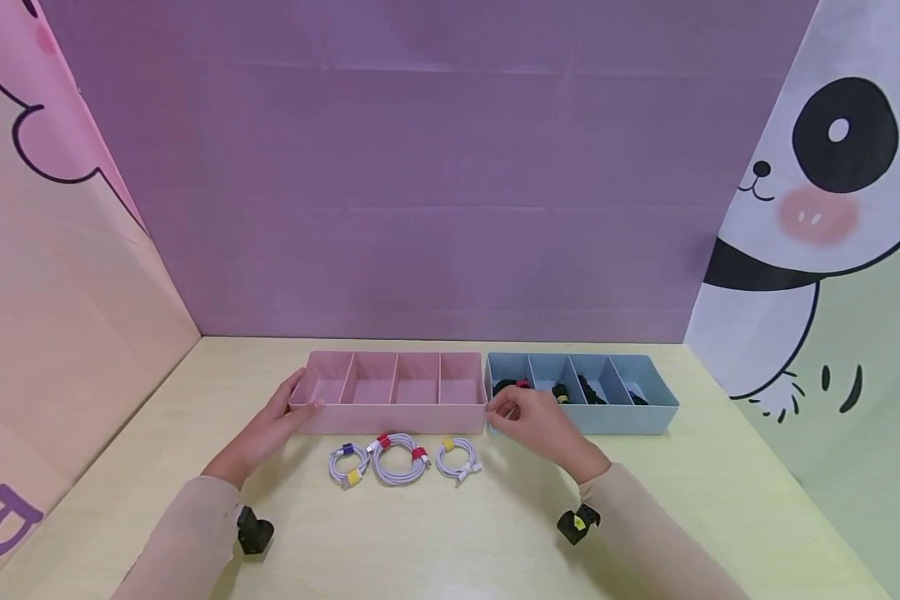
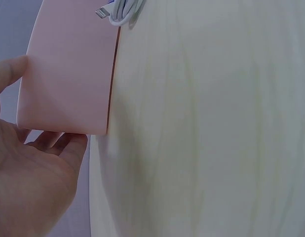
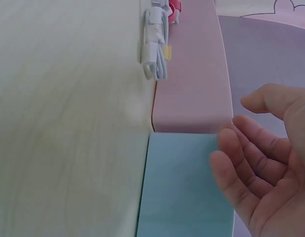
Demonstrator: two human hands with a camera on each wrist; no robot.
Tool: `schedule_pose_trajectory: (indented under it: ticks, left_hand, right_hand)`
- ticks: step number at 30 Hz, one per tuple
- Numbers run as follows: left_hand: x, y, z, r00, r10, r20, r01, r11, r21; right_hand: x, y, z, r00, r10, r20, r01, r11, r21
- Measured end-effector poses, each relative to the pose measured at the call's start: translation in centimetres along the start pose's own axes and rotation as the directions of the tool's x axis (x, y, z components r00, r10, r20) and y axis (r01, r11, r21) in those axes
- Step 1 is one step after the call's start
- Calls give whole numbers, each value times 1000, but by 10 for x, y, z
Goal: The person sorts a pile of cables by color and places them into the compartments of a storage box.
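A pink divided box [image 1: 401, 419] and a light blue divided box [image 1: 622, 421] stand end to end on the table. At the pink box's left end, my left hand [image 1: 270, 427] holds the corner, thumb on the front rim and fingers against the end wall, as the left wrist view shows. My right hand [image 1: 536, 423] hovers by the join of the boxes, fingers loosely bent and nothing between thumb and fingers [image 3: 236, 190]. In front of the pink box lie three coiled white cables: a left one [image 1: 348, 465], a middle one [image 1: 400, 460] and a right one [image 1: 457, 458].
Dark coiled cables [image 1: 561, 392] lie in the blue box's compartments. The wooden tabletop [image 1: 412, 542] meets a purple backdrop [image 1: 450, 208] behind the boxes. Printed side panels stand left and right, one with a panda [image 1: 817, 217].
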State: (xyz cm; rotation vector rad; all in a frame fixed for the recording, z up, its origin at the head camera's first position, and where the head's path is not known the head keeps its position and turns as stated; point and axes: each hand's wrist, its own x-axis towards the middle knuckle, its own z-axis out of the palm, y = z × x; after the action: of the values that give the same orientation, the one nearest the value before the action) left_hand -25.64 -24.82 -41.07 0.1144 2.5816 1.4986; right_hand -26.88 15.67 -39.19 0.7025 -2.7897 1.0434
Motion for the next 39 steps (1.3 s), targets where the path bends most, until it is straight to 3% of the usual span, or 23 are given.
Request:
schedule_pose_trajectory:
  ticks: [27, 39]
  left_hand:
    - [-1, 0, 0, 1000, 26, -8, -26, 1000, -10]
    - [-1, 1, 0, 1000, 20, -6, -21, 1000, -10]
  right_hand:
    - [-1, -5, 25, 987, -92, 129, 101, 993, -64]
    - [-1, -11, 33, 982, -52, 181, 71, 992, -101]
